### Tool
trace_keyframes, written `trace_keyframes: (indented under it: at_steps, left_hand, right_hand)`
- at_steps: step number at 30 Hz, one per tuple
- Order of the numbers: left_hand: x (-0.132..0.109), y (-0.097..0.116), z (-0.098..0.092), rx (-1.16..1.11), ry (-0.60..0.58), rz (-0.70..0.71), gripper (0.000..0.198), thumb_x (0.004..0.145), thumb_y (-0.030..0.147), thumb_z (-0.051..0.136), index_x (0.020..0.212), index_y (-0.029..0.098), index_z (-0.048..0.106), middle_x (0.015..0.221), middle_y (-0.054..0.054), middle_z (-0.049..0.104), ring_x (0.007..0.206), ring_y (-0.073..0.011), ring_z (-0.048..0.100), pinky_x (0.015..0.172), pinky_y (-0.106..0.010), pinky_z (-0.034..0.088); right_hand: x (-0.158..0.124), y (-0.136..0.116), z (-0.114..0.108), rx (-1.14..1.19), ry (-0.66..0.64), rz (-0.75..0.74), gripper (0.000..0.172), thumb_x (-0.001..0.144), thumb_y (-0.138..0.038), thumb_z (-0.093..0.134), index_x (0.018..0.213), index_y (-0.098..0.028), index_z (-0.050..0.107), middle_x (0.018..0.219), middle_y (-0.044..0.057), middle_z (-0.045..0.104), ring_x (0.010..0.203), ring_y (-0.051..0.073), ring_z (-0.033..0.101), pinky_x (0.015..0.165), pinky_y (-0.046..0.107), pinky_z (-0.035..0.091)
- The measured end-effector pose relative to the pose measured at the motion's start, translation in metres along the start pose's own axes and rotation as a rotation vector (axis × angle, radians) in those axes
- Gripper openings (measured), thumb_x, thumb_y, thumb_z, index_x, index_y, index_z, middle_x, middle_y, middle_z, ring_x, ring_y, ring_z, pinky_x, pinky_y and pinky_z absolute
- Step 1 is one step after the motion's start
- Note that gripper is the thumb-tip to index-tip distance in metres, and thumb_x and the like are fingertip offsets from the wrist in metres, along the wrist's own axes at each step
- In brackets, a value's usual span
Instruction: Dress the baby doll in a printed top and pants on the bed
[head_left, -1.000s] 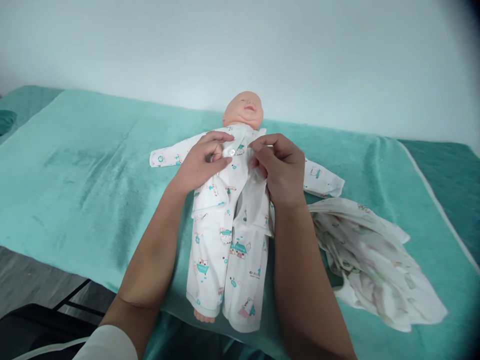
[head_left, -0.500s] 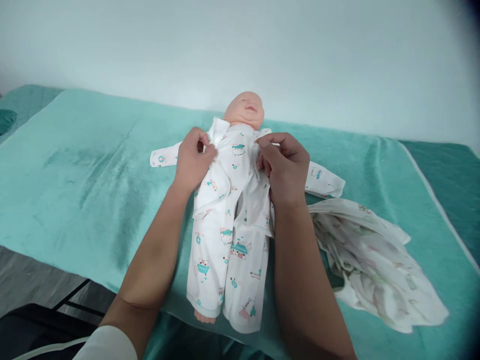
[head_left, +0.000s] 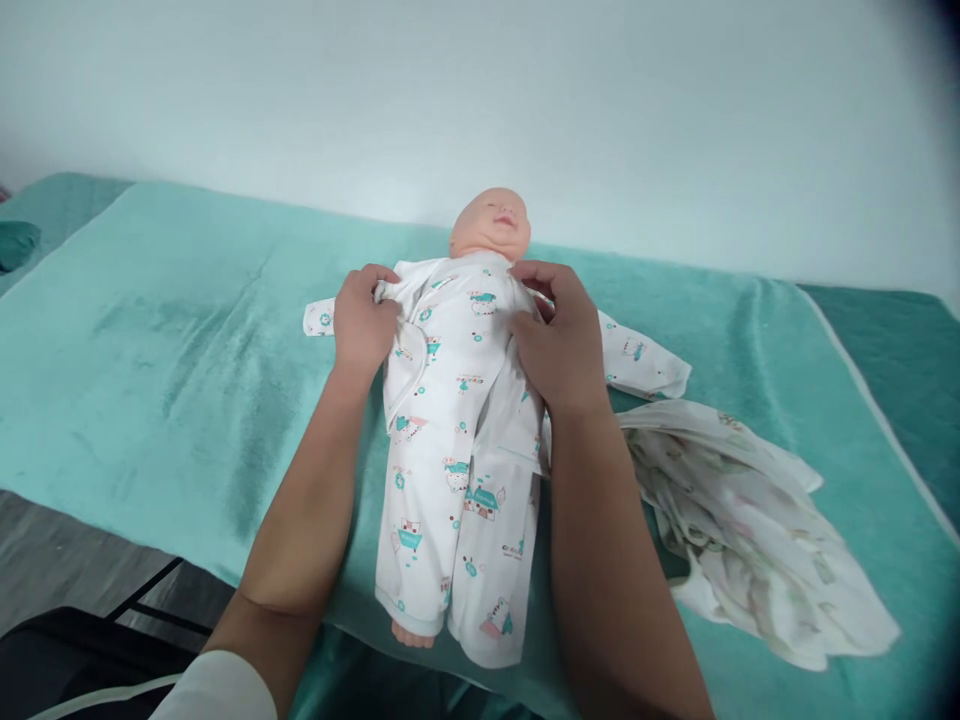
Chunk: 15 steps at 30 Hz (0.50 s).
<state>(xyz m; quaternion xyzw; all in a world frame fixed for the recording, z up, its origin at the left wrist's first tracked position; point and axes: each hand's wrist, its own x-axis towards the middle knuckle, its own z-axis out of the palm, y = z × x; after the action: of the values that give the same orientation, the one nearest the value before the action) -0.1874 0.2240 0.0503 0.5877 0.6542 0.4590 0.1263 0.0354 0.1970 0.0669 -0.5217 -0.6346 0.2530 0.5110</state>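
A baby doll lies on its back, dressed in white printed trousers and a white printed baby shirt with its sleeves spread to both sides. My left hand has its fingers curled on the shirt's front flap at the doll's shoulder, on the left of the picture. Over the opposite side of the chest rests my right hand, its thumb and index finger apart and touching the shirt. That hand's other fingers are partly hidden. One bare foot shows below a trouser leg.
A crumpled white printed cloth lies to the right of the doll. Beneath everything is a teal plush cover, with its back edge along a pale wall. A black object stands at the lower left.
My left hand has moved left and outward, and the shirt flap on that side now lies flatter against the shoulder. My right hand's thumb and index finger have spread from a pinch.
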Motion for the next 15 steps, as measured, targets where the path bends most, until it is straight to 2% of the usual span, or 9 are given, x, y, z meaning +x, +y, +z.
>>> trace_keyframes:
  at_steps: [4, 8, 12, 15]
  left_hand:
    - [0.0, -0.005, -0.004, 0.131, 0.072, -0.012, 0.039, 0.071, 0.001, 0.049, 0.089, 0.027, 0.072, 0.093, -0.005, 0.06, 0.079, -0.0213, 0.057, 0.078, -0.04, 0.049]
    - [-0.001, -0.01, -0.007, 0.198, 0.121, -0.006, 0.033, 0.076, 0.003, 0.051, 0.086, 0.027, 0.071, 0.094, -0.007, 0.061, 0.091, -0.0255, 0.059, 0.076, -0.04, 0.05]
    - [-0.001, -0.014, -0.009, 0.247, 0.108, -0.006, 0.03, 0.077, 0.003, 0.054, 0.086, 0.027, 0.07, 0.101, -0.009, 0.062, 0.102, -0.03, 0.058, 0.076, -0.042, 0.051]
    - [-0.001, -0.015, -0.01, 0.248, 0.091, 0.027, 0.031, 0.078, 0.003, 0.053, 0.087, 0.027, 0.07, 0.104, -0.01, 0.061, 0.105, -0.0314, 0.057, 0.081, -0.045, 0.052]
  right_hand:
    - [0.001, 0.0, -0.002, 0.023, 0.013, -0.003, 0.053, 0.069, -0.006, 0.046, 0.115, -0.026, 0.063, 0.13, 0.006, 0.069, 0.125, 0.023, 0.063, 0.11, 0.047, 0.051]
    - [0.004, 0.011, -0.01, 0.051, 0.01, -0.007, 0.051, 0.069, -0.008, 0.047, 0.114, -0.025, 0.064, 0.126, 0.006, 0.072, 0.119, 0.023, 0.066, 0.099, 0.043, 0.057]
    - [0.009, 0.037, -0.023, -0.015, 0.1, 0.07, 0.05, 0.065, -0.01, 0.047, 0.108, -0.023, 0.067, 0.109, 0.007, 0.075, 0.102, 0.024, 0.07, 0.085, 0.042, 0.058]
    - [0.011, 0.053, -0.032, -0.108, 0.192, 0.067, 0.047, 0.062, -0.01, 0.046, 0.101, -0.022, 0.069, 0.104, 0.008, 0.074, 0.097, 0.024, 0.069, 0.09, 0.045, 0.057]
